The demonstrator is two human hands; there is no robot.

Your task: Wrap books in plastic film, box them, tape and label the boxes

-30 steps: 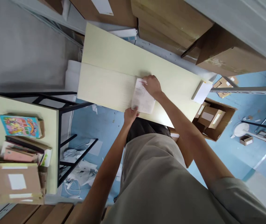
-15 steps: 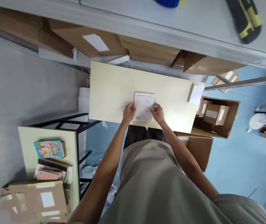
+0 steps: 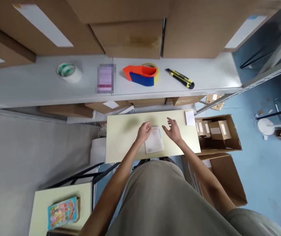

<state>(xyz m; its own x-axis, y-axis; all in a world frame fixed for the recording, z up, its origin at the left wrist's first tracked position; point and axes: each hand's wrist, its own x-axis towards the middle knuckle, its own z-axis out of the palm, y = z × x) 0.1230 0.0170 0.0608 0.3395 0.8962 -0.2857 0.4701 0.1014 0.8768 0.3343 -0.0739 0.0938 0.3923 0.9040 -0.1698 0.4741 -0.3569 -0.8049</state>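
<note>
A white, flat rectangular item (image 3: 154, 141), like a booklet or thin pack, lies on the pale yellow table (image 3: 120, 144) in front of me. My left hand (image 3: 144, 131) is raised over its upper left corner, fingers bent and apart, with nothing seen in them. To the right of the item, my right hand (image 3: 173, 130) hovers with thumb and fingers spread, holding nothing. A small white box or stack (image 3: 189, 118) sits at the table's far right corner.
Above the table runs a grey shelf (image 3: 86, 93) bearing a tape roll (image 3: 69, 72), a red and blue tape dispenser (image 3: 141, 75), a box cutter (image 3: 180, 78) and cartons (image 3: 135, 39). Right stands an open carton (image 3: 234, 134) of small boxes. A side table (image 3: 38, 203) holds a colourful book (image 3: 63, 213).
Both hands have let go of the white item's sides and lifted up and away. The view has tilted upward, bringing the shelf's tools and cartons into sight.
</note>
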